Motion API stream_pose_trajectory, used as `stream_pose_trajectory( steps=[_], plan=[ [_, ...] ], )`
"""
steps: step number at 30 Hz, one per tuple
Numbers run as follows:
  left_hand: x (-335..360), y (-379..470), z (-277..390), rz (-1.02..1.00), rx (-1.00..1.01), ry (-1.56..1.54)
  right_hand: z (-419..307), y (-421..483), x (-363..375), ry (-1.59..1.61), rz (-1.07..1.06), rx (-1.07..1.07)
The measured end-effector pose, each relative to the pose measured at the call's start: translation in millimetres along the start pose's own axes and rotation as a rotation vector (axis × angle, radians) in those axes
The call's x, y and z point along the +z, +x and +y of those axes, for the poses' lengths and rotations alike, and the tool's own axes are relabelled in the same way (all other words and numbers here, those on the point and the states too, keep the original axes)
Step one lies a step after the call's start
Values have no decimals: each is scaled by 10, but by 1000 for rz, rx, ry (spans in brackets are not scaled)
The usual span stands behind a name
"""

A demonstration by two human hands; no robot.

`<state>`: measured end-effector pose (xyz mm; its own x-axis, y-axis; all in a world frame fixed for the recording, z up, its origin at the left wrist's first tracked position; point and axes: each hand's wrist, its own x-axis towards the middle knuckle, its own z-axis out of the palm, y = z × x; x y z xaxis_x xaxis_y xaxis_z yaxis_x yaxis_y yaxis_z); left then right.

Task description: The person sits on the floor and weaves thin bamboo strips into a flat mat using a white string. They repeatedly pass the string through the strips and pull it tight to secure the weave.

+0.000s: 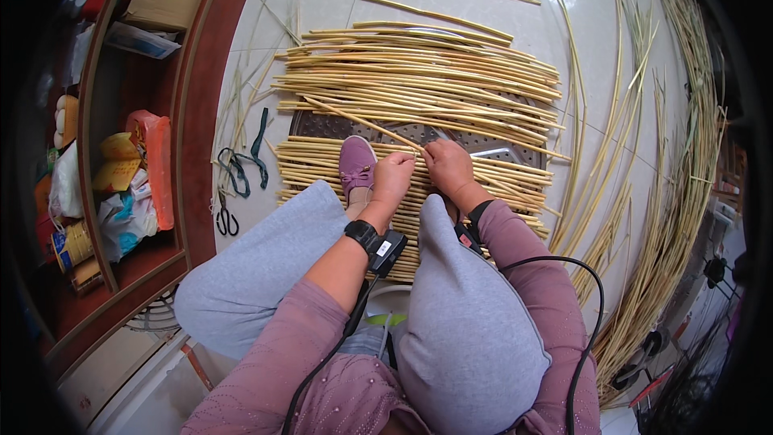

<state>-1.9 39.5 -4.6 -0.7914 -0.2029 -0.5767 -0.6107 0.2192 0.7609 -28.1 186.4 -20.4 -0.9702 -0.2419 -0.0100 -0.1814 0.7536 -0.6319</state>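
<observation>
My right hand (450, 166) pinches the near end of a single yellow reed stalk (362, 122), which slants up and to the left. Close beside it, my left hand (392, 175) has its fingertips drawn together just under that end; whatever is between them is too small to tell. Below both hands lies a mat of parallel stalks (314, 163), with my pink shoe (355, 160) resting on it. A second band of stalks (416, 72) lies farther away. Dark perforated metal (338, 125) shows in the gap between the bands.
A wooden shelf unit (208, 66) with bags and boxes stands left. Dark green cloth strips (261, 151) and black-handled scissors (227, 220) lie on the tiles. Long loose stalks (577, 90) and a thick reed bundle (694, 151) run along the right. Black cables (595, 275) hang from my wrists.
</observation>
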Motion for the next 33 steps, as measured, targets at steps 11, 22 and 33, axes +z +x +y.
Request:
stream_pose_trajectory(
  steps=[11, 22, 33],
  plan=[
    [-26, -98, 250, -97, -181, -102, -45, -20, -55, 41, 55, -68],
    [-118, -255, 343, -150, -325, -486, -195, -19, -194, 51, 77, -14],
    [-21, -237, 346, -116, -260, -377, -165, -40, -197, 65, 96, -42]
  ],
)
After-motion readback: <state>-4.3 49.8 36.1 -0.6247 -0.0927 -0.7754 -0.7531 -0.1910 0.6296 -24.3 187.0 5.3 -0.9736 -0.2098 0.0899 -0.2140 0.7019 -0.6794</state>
